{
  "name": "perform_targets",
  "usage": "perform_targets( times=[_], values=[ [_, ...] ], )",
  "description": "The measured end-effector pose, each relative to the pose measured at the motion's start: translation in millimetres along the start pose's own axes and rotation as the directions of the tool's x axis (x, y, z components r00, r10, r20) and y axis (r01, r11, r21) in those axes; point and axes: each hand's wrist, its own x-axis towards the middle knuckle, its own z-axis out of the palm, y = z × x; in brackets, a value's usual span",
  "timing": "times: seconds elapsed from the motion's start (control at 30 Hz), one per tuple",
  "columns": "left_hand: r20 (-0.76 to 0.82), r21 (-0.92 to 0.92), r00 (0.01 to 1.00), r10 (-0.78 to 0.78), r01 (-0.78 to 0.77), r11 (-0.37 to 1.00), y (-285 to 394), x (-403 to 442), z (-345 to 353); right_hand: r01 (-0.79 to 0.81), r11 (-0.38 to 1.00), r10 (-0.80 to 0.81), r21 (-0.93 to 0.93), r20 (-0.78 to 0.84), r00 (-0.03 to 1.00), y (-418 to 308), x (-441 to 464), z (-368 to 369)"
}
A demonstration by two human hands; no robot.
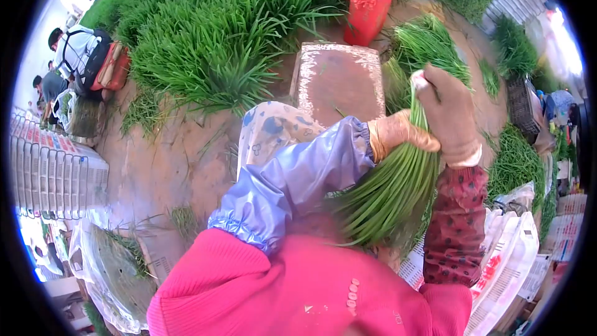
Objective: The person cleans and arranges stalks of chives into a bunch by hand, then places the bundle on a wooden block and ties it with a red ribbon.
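A bunch of long green stalks (392,193) hangs between my two gloved hands, its leaves fanning down over my lap. My left hand (401,134), in a tan glove below a shiny purple sleeve, is wrapped round the bunch's middle. My right hand (448,109), in a brown glove below a dark red dotted sleeve, is closed at the bunch's upper, pale end. Just beyond my hands lies another heap of green stalks (429,43). A low brown board with a worn white border (342,81) stands in front of my knee.
A red container (372,12) with red strips stands beyond the board. A large pile of green stalks (205,31) spreads across the back left. White crates (59,171) stand at left, and people (78,50) are farther back. White printed bags (507,261) lie at right.
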Motion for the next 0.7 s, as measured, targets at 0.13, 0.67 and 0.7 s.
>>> perform_targets(
  times=[0.13,0.67,0.7],
  values=[
    [-0.148,-0.081,0.968,0.202,-0.216,0.973,22,7,9,0.016,0.967,0.022,0.256,-0.147,0.989,6,18,3],
    [0.202,0.929,0.611,0.766,-0.367,0.048,207,-28,-33,0.074,0.955,-0.077,0.286,-0.004,0.997,10,7,-2],
    [0.213,0.945,0.606,0.766,-0.326,-0.006,190,-28,-27,0.002,0.829,-0.029,0.559,0.04,0.999,-12,16,5]
  ],
)
